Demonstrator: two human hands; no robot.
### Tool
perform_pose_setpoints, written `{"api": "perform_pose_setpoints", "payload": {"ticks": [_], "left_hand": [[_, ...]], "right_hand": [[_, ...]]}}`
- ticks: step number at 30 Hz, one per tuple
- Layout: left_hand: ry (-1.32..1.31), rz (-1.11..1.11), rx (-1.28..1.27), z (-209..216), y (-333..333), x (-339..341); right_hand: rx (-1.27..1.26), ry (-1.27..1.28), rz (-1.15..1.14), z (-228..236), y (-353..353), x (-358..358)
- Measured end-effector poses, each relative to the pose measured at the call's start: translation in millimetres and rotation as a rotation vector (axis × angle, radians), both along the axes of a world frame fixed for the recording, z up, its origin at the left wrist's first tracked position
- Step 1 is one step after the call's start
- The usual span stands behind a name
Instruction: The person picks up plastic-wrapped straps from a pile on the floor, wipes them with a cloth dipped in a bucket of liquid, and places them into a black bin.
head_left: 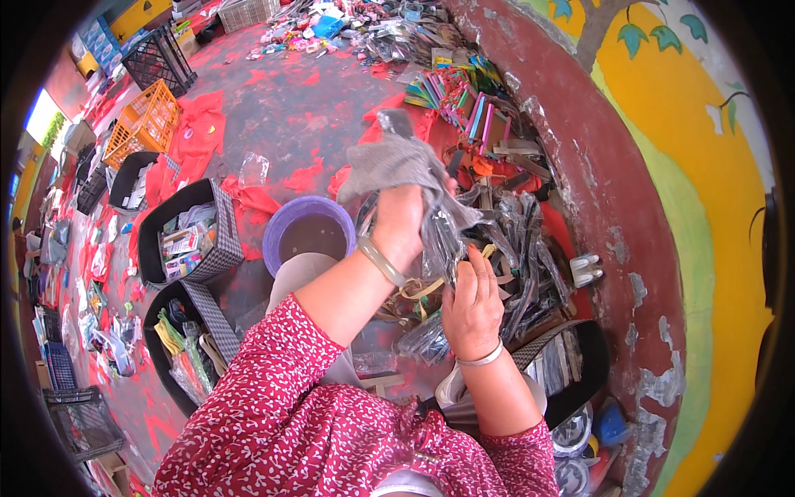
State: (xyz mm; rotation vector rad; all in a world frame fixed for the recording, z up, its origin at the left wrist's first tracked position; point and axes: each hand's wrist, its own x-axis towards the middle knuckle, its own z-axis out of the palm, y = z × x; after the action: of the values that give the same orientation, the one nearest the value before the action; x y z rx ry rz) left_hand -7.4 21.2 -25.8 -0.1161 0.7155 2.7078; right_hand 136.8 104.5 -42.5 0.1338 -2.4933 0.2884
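Observation:
My left hand [401,219] is closed around a grey cloth [396,164], which drapes over its fingers and hides most of them. The cloth is wrapped about a long dark item in clear plastic [444,240]; what the item is, I cannot make out. My right hand [474,311] pinches the lower end of that item, its fingers bent round the plastic. Below and beyond both hands lies a heap of similar dark plastic-wrapped items [523,248]. A purple bucket [275,240] with murky water stands to the left of my left forearm.
Black-and-white baskets [225,228] of packaged goods stand at left, and another dark basket [590,364] sits by my right forearm. An orange crate [145,124] is farther off. Colourful stationery [472,108] lies along the peeling red wall [613,207]. Red scraps litter the floor.

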Motion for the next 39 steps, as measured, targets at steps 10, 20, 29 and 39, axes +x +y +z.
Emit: {"api": "perform_pose_setpoints", "payload": {"ticks": [10,20,29,39], "left_hand": [[0.211,-0.215,-0.235,-32.9,27.8,67.9],[0.138,-0.379,-0.14,-24.1,7.7,19.5],[-0.008,-1.114,-0.106,-16.9,20.0,66.2],[0.044,-1.295,-0.201,-26.1,24.5,93.6]], "right_hand": [[-0.055,-0.004,-0.067,-3.1,16.3,-14.3],[-1.099,-0.224,0.095,39.2,54.8,-12.0],[-2.179,-0.194,0.306,12.4,93.9,-32.3],[-2.138,0.173,0.22,8.7,125.2,-22.2]]}}
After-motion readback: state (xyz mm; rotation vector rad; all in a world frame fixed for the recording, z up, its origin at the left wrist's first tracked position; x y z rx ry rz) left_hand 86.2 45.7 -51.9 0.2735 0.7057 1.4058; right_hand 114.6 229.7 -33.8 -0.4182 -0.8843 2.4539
